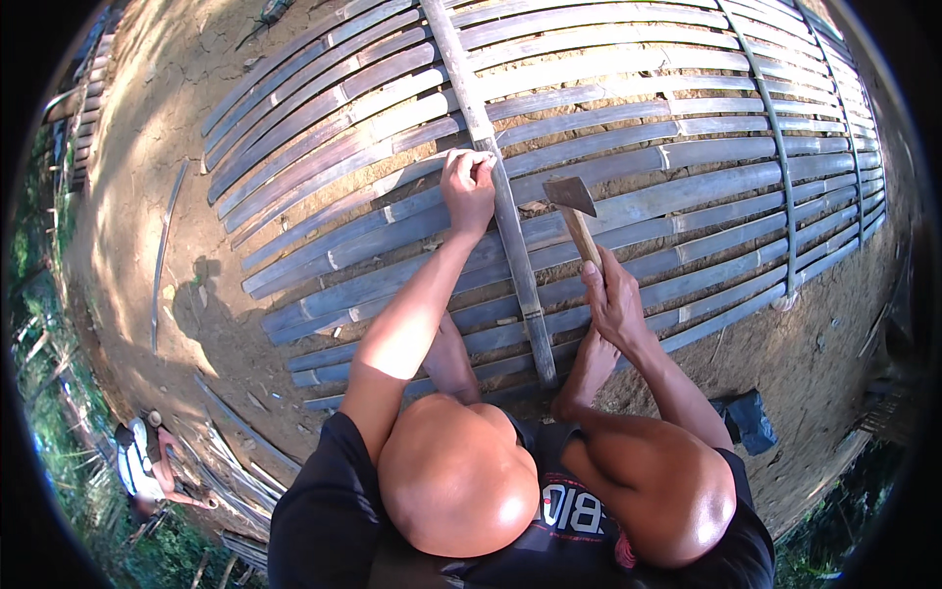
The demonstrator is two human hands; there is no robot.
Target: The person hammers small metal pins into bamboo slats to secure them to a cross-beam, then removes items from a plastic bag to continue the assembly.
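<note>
Over at the far left, another person point(147, 461) is down low by some thin sticks, and a loose strip point(167, 260) lies lengthwise on the bare dirt. Next come the bamboo slats point(334, 259), laid side by side and running from left to right in a loose fan. The left hand point(468, 191) is narrow, its fingers curled in at the edge of the crossbar point(511, 228); I can't tell whether anything small is pinched there. That bar slants over the slats from top to bottom, leaning rightward as it nears the feet. Just right of it, above the slats, the hatchet point(577, 224) points its head away from the body and slightly left, the wooden handle running back into the closed right hand point(616, 299). Farther right, a dark plastic bag point(751, 422) sits crumpled on the ground, its contents hidden.
</note>
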